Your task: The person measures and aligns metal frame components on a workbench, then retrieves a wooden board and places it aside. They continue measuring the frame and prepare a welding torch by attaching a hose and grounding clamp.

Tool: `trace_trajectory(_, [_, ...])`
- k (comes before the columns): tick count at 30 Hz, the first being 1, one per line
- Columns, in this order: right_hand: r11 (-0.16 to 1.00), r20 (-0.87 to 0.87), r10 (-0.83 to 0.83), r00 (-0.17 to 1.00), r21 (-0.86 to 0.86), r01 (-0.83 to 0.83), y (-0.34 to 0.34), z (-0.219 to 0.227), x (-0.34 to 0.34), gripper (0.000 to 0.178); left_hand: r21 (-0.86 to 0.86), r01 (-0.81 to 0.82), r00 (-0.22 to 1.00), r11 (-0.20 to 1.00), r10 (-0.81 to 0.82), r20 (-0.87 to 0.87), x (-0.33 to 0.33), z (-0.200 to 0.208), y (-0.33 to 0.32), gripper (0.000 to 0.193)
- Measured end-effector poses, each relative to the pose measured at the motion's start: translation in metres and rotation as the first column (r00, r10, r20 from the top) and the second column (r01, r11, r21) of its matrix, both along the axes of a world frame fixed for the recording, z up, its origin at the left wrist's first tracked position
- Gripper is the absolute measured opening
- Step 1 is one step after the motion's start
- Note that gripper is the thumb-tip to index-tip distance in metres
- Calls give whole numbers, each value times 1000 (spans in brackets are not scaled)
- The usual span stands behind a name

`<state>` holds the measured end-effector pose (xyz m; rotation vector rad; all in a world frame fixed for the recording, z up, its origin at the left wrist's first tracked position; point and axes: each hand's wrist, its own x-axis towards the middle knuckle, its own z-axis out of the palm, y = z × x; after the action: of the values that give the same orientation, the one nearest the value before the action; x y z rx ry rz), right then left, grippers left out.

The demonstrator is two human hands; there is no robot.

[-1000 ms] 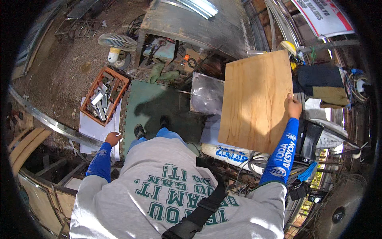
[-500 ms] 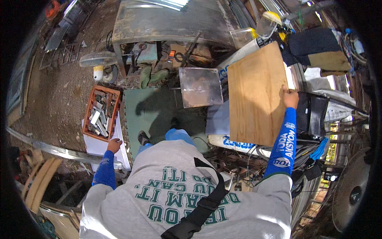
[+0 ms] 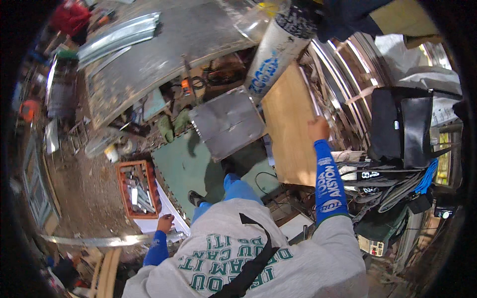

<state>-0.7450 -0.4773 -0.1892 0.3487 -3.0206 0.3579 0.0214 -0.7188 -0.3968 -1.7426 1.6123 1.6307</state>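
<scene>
My right hand (image 3: pixel 318 129) grips the right edge of a plywood board (image 3: pixel 288 141). The board's upper end passes behind a long white cylinder (image 3: pixel 271 67) with blue marks. My left hand (image 3: pixel 165 223) hangs low with loosely parted fingers and holds nothing. Nearest to it is an orange-brown crate (image 3: pixel 120 191) with metal offcuts (image 3: pixel 140 196) inside. Left of the board, a square grey metal-topped stool or stand (image 3: pixel 228 121) sits over a green mat (image 3: pixel 184 159).
A big metal-topped table (image 3: pixel 174 37) carries shiny metal strips (image 3: pixel 119 37). Tangled cables (image 3: pixel 392 186) and a black bag (image 3: pixel 400 126) lie on the right. A fan (image 3: pixel 107 146) stands at the left, beyond the crate. Green boots (image 3: pixel 174 124) are beneath the table's near edge.
The plywood board has come off the front of the white cylinder and now stands lower, partly behind it. My right hand still holds its edge. The view has turned.
</scene>
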Motion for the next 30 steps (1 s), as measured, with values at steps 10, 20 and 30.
trace_trajectory(10, [980, 412, -164, 896, -35, 195, 22, -173, -19, 31, 85, 64, 981, 994, -47, -186, -208, 17, 26, 39])
trace_trajectory(20, [990, 542, -111, 833, -13, 140, 34, -249, -51, 26, 334, 41, 999, 942, -36, -23, -210, -7, 88, 36])
trace_trajectory(30, [988, 388, 146, 910, -97, -117, 40, -243, -52, 22, 269, -46, 984, 962, -3, 180, -160, 35, 106, 43])
